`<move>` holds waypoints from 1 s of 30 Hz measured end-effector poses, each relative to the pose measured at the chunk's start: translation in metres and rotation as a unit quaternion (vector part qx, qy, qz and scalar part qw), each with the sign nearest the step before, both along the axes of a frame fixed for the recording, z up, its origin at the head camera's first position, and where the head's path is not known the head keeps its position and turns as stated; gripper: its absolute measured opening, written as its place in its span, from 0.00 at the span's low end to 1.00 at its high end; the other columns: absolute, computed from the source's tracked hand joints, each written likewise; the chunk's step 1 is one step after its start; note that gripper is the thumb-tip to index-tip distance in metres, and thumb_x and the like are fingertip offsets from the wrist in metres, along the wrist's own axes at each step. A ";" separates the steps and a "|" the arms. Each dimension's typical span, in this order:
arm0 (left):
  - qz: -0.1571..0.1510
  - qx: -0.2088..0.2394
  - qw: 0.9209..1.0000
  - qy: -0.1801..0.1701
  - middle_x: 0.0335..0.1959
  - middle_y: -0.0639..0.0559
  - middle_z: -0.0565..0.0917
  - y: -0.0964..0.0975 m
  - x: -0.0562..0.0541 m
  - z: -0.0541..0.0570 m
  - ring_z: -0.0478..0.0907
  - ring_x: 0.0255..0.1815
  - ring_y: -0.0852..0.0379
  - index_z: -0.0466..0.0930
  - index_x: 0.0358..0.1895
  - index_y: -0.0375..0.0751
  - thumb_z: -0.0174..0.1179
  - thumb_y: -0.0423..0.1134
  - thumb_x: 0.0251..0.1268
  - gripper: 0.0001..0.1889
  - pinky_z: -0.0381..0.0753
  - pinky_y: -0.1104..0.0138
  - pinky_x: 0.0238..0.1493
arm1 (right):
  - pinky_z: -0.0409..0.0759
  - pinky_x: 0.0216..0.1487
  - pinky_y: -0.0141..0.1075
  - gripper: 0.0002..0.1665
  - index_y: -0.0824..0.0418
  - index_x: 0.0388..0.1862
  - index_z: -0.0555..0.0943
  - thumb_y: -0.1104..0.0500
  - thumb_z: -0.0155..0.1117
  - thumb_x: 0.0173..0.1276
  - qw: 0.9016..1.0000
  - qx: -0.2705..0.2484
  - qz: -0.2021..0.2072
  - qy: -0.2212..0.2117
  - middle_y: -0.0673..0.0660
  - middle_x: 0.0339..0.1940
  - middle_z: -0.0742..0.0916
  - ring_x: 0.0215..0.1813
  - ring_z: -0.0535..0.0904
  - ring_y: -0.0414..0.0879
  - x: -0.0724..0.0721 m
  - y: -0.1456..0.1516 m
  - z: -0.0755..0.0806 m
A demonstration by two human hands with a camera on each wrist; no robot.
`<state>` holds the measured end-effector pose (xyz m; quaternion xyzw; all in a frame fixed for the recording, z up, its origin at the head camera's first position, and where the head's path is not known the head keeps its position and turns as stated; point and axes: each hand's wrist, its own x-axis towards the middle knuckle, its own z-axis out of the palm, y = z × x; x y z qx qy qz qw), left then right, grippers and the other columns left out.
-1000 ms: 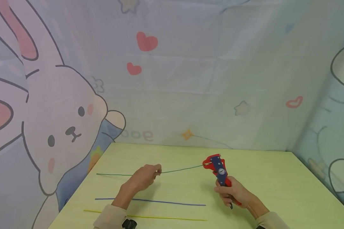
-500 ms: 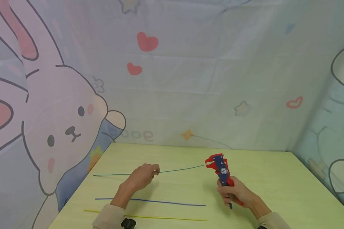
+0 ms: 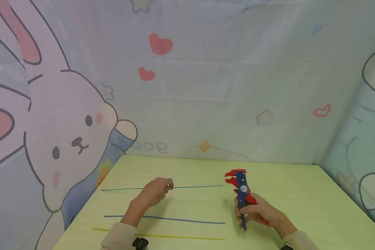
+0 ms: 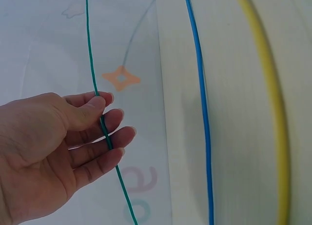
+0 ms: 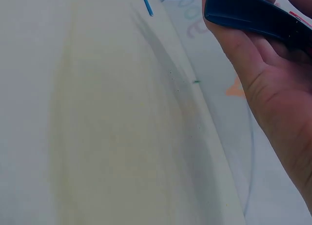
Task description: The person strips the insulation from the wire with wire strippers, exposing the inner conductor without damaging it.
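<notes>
My left hand [image 3: 156,191] pinches a thin green wire [image 3: 197,186] near its middle. In the left wrist view, thumb and index finger hold the green wire [image 4: 91,54], which runs down across the other fingers. My right hand [image 3: 257,211] grips red and blue wire strippers [image 3: 242,184] by the handles. The strippers' red jaws stand apart, just right of the wire's right end and not touching it. A dark blue handle [image 5: 248,12] lies in the right hand [image 5: 273,83] in the right wrist view. A tiny green bit [image 5: 196,81] rests on the table there.
A blue wire [image 3: 184,220] and a yellow wire [image 3: 181,237] lie side by side on the pale yellow table [image 3: 315,201], nearer to me than the green one. Behind the table hangs a printed cloth [image 3: 206,86] with a rabbit and hearts.
The green wire's right end has come out of the strippers' jaws, which have opened and moved slightly right. A tiny bit now lies on the table below them. The left hand has shifted slightly left.
</notes>
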<state>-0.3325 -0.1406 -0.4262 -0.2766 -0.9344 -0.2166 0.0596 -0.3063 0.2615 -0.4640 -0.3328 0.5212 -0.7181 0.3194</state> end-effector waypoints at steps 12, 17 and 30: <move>0.002 -0.002 1.000 -0.019 0.38 0.47 0.84 0.001 0.000 -0.003 0.80 0.37 0.52 0.83 0.41 0.37 0.58 0.21 0.67 0.09 0.80 0.57 0.38 | 0.81 0.50 0.56 0.16 0.67 0.55 0.70 0.74 0.41 0.72 1.000 -0.015 0.010 -0.006 0.59 0.43 0.84 0.44 0.84 0.54 -0.001 0.000 0.001; 0.000 -0.006 1.000 -0.024 0.37 0.48 0.84 0.000 0.000 -0.008 0.80 0.37 0.53 0.84 0.39 0.38 0.60 0.22 0.66 0.08 0.80 0.58 0.38 | 0.80 0.51 0.57 0.18 0.67 0.56 0.69 0.74 0.38 0.72 0.999 -0.023 0.018 -0.014 0.60 0.44 0.84 0.45 0.84 0.54 -0.002 0.002 0.000; -0.005 -0.022 1.000 0.000 0.34 0.50 0.86 0.001 -0.004 -0.022 0.79 0.33 0.56 0.88 0.32 0.40 0.64 0.23 0.62 0.09 0.80 0.61 0.36 | 0.81 0.51 0.53 0.18 0.66 0.56 0.70 0.73 0.37 0.73 0.999 -0.019 0.029 -0.025 0.60 0.45 0.85 0.45 0.84 0.52 -0.001 0.001 0.000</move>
